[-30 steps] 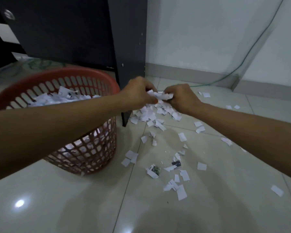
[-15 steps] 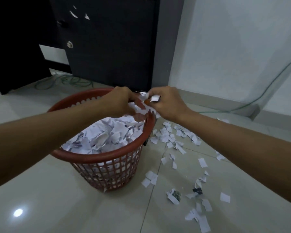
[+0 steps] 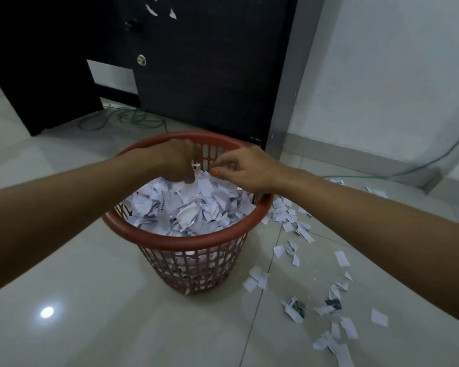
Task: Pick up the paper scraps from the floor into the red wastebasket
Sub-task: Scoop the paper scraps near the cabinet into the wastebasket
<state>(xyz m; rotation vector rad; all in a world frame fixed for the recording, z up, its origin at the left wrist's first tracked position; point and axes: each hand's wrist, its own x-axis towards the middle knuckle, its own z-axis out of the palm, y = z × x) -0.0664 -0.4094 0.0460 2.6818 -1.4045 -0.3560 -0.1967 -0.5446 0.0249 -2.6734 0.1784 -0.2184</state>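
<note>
1. Red wastebasket [image 3: 186,235] standing upright on the pale tiled floor [image 3: 90,300], lattice wall, heaped almost to the rim with white paper scraps [image 3: 191,205].
2. Left hand [image 3: 176,160] over the far-left part of the wastebasket mouth, fingers pointing down and blurred; a small white scrap [image 3: 195,164] at the fingertips, but cannot tell whether pinched or loose.
3. Right hand [image 3: 245,169] over the far-right part of the wastebasket mouth, just beside the left hand, fingers loosely curled, thumb tip and forefinger close together; grip on anything not clear enough to tell.
4. Both forearms reaching in from the near side of the wastebasket, 1 on each side.
5. Loose scraps on the floor [image 3: 289,218] right of the wastebasket, thickest just beside its rim, thinning toward the near right.
6. 2 scraps with dark print [image 3: 296,308] among those near and right of the wastebasket.
7. A pair of white pieces [image 3: 256,278] just beside the wastebasket base on its right.
8. Dark cabinet [image 3: 210,75] behind the wastebasket, with a round silver lock [image 3: 141,59] on its panel.
9. Green cable [image 3: 133,119] coiled on the floor behind and left of the wastebasket, under the cabinet.
10. Another green cable [image 3: 398,173] on the floor behind and right of the wastebasket, along the white wall [image 3: 382,75].
</note>
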